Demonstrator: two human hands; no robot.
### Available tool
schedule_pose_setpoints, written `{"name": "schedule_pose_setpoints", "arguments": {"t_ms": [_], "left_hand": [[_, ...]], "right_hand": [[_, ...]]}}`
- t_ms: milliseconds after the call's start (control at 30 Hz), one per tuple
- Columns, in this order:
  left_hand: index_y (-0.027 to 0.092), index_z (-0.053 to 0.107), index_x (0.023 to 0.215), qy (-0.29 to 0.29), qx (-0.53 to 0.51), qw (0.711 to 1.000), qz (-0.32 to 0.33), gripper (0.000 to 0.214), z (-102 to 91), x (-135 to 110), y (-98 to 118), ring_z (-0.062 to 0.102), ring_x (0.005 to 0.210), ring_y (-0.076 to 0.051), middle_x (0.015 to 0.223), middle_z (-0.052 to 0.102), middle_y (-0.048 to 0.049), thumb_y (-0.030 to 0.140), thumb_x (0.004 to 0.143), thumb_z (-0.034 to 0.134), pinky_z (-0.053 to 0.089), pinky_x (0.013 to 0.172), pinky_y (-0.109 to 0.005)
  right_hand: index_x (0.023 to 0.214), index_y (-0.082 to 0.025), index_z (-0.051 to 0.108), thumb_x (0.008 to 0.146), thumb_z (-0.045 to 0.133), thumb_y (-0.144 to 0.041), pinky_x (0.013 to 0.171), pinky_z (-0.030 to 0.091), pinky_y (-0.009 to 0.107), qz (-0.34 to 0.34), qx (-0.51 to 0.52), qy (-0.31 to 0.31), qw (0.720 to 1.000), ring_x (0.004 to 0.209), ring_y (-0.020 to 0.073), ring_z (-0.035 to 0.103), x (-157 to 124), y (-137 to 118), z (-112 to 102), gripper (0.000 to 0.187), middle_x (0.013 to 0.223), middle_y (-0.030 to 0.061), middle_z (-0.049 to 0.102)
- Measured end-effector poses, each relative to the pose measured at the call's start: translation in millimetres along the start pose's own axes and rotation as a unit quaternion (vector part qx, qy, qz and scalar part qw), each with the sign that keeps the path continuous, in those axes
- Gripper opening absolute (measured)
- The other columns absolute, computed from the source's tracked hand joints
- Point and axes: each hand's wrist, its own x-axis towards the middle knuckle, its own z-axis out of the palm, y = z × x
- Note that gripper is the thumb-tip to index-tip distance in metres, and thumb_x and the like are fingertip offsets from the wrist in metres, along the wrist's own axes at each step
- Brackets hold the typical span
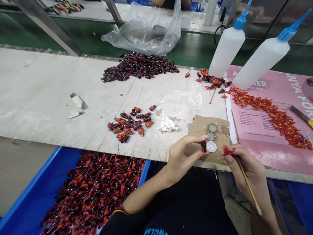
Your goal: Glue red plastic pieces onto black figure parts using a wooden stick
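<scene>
My left hand (182, 156) pinches a small black plastic part (203, 146) between thumb and fingertips. In my right hand (246, 163), an orange-red plastic piece (228, 150) is held at the fingertips, and a thin wooden stick (248, 182) rests across the same hand, its tip pointing down toward me. The two parts are apart. Between the hands lies a piece of brown cardboard (198, 125) bearing a white round cap (211, 147) and two greyish bottle caps (212, 127). Left of it, several joined black-and-orange pieces (130, 124) lie in a loose group.
Black parts (141, 67) are heaped at the table's back. Orange pieces (274, 114) cover part of a pink sheet (254, 130), near two white squeeze bottles (227, 49) and a yellow-handled tool (302, 116). A blue bin (31, 192) full of pieces stands below the front edge.
</scene>
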Motion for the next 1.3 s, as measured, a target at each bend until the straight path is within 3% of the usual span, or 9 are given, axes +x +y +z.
{"name": "schedule_pose_setpoints", "arguments": {"t_ms": [167, 267, 433, 633, 733, 900, 1100, 1300], "left_hand": [[0.018, 0.061, 0.115, -0.025, 0.013, 0.998, 0.053, 0.033, 0.1, -2, 2, 0.072, 0.1, -0.014, 0.106, 0.073, -0.0075, 0.007, 0.084, 0.068, 0.058, 0.09, -0.019], [0.013, 0.063, 0.109, -0.042, 0.046, 0.992, 0.11, 0.027, -1.0, -1, 2, 0.072, 0.098, -0.014, 0.099, 0.074, -0.0089, 0.002, 0.084, 0.066, 0.058, 0.089, -0.018], [0.014, 0.058, 0.123, -0.08, 0.038, 0.984, 0.157, 0.037, -5.6, -3, 0, 0.068, 0.108, -0.016, 0.112, 0.072, -0.0125, 0.002, 0.088, 0.06, 0.058, 0.093, -0.025], [0.022, 0.056, 0.123, -0.148, -0.018, 0.988, 0.041, 0.038, -14.5, -5, 10, 0.067, 0.113, -0.016, 0.119, 0.07, -0.009, 0.003, 0.09, 0.055, 0.058, 0.093, -0.024], [0.022, 0.06, 0.117, -0.128, -0.036, 0.991, 0.003, 0.031, -13.4, -6, 13, 0.07, 0.105, -0.018, 0.112, 0.073, -0.008, 0.011, 0.088, 0.064, 0.06, 0.09, -0.025], [0.022, 0.063, 0.114, -0.072, -0.03, 0.997, 0.004, 0.034, -6.5, -6, 14, 0.072, 0.101, -0.017, 0.106, 0.074, -0.0059, 0.01, 0.083, 0.07, 0.059, 0.091, -0.026], [0.025, 0.058, 0.128, -0.108, -0.062, 0.99, -0.065, 0.047, -8.2, -5, 17, 0.072, 0.101, -0.017, 0.112, 0.074, -0.0055, 0.007, 0.084, 0.068, 0.06, 0.09, -0.023], [0.019, 0.066, 0.114, -0.107, 0.02, 0.994, -0.023, 0.031, -10.4, -4, 19, 0.074, 0.091, -0.016, 0.103, 0.076, -0.0067, 0.009, 0.085, 0.068, 0.06, 0.083, -0.022]], "right_hand": [[0.082, -0.023, 0.052, 0.094, 0.053, -0.02, 0.06, 0.042, 0.022, -0.012, 0.023, -0.098, 0.995, 0.066, 0.0115, 0.052, -1, -5, 6, 0.013, 0.073, -0.0021, 0.055], [0.081, -0.023, 0.052, 0.095, 0.053, -0.022, 0.062, 0.04, 0.024, -0.007, 0.004, -0.103, 0.995, 0.067, 0.0122, 0.049, 1, -6, 9, 0.015, 0.071, -0.0031, 0.053], [0.078, -0.023, 0.052, 0.094, 0.053, -0.021, 0.059, 0.038, 0.024, -0.016, 0.002, -0.087, 0.996, 0.064, 0.0119, 0.048, 3, -4, 14, 0.017, 0.068, -0.0035, 0.051], [0.08, -0.023, 0.05, 0.093, 0.055, -0.016, 0.058, 0.04, 0.023, -0.039, -0.026, -0.04, 0.998, 0.064, 0.0122, 0.049, -1, 0, 21, 0.015, 0.07, -0.0029, 0.053], [0.08, -0.022, 0.05, 0.092, 0.054, -0.014, 0.056, 0.039, 0.024, -0.066, -0.056, -0.017, 0.996, 0.063, 0.0126, 0.048, -3, 0, 24, 0.016, 0.069, -0.0026, 0.052], [0.082, -0.022, 0.049, 0.092, 0.055, -0.013, 0.058, 0.037, 0.024, -0.098, -0.087, -0.01, 0.991, 0.062, 0.0124, 0.044, -6, 2, 29, 0.014, 0.067, -0.0033, 0.05], [0.083, -0.022, 0.05, 0.093, 0.053, -0.012, 0.062, 0.038, 0.024, -0.104, -0.104, 0.007, 0.989, 0.064, 0.0123, 0.046, -9, 7, 34, 0.014, 0.068, -0.0033, 0.052], [0.082, -0.023, 0.049, 0.092, 0.053, -0.011, 0.058, 0.04, 0.024, -0.106, -0.101, 0.017, 0.989, 0.06, 0.0125, 0.047, -7, 7, 36, 0.016, 0.065, -0.0034, 0.053]]}}
